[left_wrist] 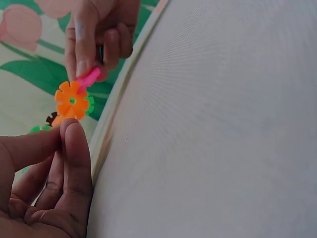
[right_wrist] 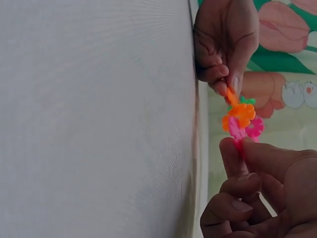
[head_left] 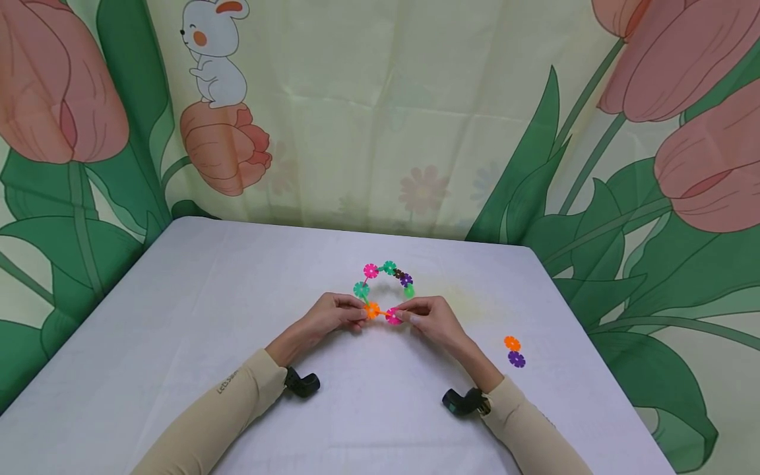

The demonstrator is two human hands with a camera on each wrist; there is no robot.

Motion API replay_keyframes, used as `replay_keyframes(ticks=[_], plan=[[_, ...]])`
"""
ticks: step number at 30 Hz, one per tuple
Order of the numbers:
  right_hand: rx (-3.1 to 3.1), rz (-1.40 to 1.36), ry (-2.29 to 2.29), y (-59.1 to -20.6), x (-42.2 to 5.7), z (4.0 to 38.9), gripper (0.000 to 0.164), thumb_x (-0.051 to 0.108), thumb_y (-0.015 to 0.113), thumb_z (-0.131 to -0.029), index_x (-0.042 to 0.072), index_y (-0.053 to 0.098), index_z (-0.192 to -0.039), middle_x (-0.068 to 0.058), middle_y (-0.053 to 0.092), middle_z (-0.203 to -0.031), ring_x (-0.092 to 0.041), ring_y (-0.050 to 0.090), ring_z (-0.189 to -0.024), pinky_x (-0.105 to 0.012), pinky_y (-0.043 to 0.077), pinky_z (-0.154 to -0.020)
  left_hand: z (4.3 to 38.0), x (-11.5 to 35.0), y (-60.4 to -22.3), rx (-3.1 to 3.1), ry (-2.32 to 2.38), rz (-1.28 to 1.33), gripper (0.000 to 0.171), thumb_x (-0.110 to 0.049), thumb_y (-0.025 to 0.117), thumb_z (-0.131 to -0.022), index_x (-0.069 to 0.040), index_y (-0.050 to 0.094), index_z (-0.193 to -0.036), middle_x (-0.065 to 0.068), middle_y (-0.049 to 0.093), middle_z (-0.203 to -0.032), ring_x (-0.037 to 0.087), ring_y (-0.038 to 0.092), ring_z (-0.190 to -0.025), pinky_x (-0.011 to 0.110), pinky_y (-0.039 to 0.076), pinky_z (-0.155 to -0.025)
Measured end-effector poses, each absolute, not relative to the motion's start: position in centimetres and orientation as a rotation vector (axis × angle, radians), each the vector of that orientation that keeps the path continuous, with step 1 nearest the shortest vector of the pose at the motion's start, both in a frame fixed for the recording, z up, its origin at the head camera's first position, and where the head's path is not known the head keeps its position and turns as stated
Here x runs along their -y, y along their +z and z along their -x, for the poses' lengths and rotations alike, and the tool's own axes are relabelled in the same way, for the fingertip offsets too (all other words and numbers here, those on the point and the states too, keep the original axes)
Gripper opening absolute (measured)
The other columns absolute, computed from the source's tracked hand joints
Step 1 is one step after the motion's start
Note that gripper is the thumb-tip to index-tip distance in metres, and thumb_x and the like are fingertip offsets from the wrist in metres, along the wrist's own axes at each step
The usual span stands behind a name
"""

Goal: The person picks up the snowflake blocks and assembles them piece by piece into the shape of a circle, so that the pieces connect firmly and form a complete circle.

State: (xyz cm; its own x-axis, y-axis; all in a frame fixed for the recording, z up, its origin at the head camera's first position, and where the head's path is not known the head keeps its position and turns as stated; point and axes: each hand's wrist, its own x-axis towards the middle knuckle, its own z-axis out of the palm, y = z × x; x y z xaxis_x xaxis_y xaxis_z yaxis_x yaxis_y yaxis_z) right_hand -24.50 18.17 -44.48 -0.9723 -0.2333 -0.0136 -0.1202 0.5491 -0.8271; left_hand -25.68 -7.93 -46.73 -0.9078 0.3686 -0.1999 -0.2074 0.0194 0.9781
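A curved chain of interlocking flower-shaped plastic discs [head_left: 389, 267] in teal, pink, brown, purple, green and orange arches above the white table, between the two hands. My left hand [head_left: 334, 314] pinches an orange disc at its near side between thumb and forefinger. Beside it, another orange disc [left_wrist: 72, 100] faces the left wrist view. My right hand [head_left: 432, 320] pinches a pink disc [right_wrist: 237, 129], which meets the orange piece. A light green disc [head_left: 410, 291] hangs close to the right fingers; whether it joins the pink one there I cannot tell.
To the right of my right hand, a loose orange disc [head_left: 512, 343] and a purple disc [head_left: 517, 359] lie on the white-covered table [head_left: 196, 297]. Behind the far edge hangs a curtain [head_left: 380, 132] printed with tulips and a rabbit. Each wrist wears a black camera [head_left: 304, 384].
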Motion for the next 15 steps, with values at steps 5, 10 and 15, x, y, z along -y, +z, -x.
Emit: replay_keyframes(ticks=[5,10,15], plan=[[-2.689,0.372,-1.37,-44.42,-18.14,24.6,0.017,0.011,0.077,-0.097,0.007,0.082,-0.112,-0.009,0.081,-0.1,-0.015,0.062,-0.081,-0.019,0.051,-0.067,25.86,7.81,-46.84,-1.899,1.965,-0.147,0.024,-0.003,0.071,-0.098,0.008,0.071,-0.119,0.004,0.075,-0.082,0.011,0.07,-0.068,0.023,0.065,-0.072],[-2.681,0.341,-1.408,-44.35,-17.92,24.66,0.016,0.01,0.076,-0.097,0.006,0.081,-0.112,-0.01,0.08,-0.099,-0.017,0.063,-0.081,-0.017,0.052,-0.068,25.97,7.85,-46.97,-1.893,1.986,-0.167,0.026,-0.004,0.071,-0.099,0.01,0.07,-0.121,0.004,0.076,-0.083,0.011,0.073,-0.069,0.025,0.066,-0.073],[-2.658,0.341,-1.455,-44.59,-17.85,24.74,0.016,0.008,0.075,-0.097,0.004,0.081,-0.112,-0.013,0.08,-0.1,-0.02,0.066,-0.083,-0.017,0.053,-0.069,26.02,7.96,-47.06,-1.882,1.986,-0.185,0.028,-0.007,0.071,-0.101,0.009,0.069,-0.124,0.005,0.077,-0.087,0.012,0.075,-0.074,0.026,0.067,-0.077]])
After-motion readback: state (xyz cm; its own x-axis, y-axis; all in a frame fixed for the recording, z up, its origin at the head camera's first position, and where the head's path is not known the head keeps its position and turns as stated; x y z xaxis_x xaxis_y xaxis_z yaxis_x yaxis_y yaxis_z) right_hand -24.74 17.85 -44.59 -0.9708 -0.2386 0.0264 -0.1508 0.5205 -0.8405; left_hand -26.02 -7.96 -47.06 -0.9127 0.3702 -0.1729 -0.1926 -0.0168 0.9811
